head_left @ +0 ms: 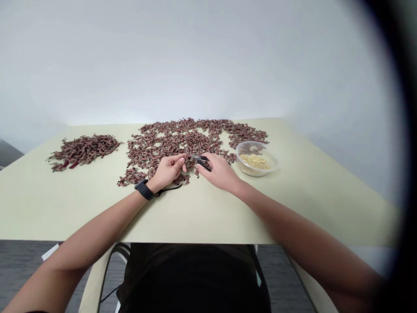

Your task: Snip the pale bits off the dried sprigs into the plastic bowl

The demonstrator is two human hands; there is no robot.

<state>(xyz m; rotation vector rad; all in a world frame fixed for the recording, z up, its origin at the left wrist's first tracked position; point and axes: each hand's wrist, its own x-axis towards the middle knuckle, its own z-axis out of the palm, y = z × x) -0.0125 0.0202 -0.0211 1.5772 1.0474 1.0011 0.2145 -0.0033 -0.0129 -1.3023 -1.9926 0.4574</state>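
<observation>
At far left on the pale table (202, 217), a loose heap (86, 150) of brown, knobbly, twisted pieces, with dark red strips (74, 164) at its front edge. Well apart from it, in the middle, a wide spread (176, 143) of similar pieces, reddish brown with glints, thin and patchy in places with tabletop showing through. Over its front edge, the left hand (167, 171), with a black watch (145, 189) at the wrist and a black cord (171, 188) just beside; thumb and forefinger together on a small brown piece (186, 156), too small for detail. Just right of it, above the spread, pliers (202, 161) with black handles and metal tips pointing left; too small to tell whether open. Around the handles, partly hiding them, the right hand (219, 171), fingers clamped. Near it, at right, a clear round bowl (276, 167) containing golden bits (256, 161).
</observation>
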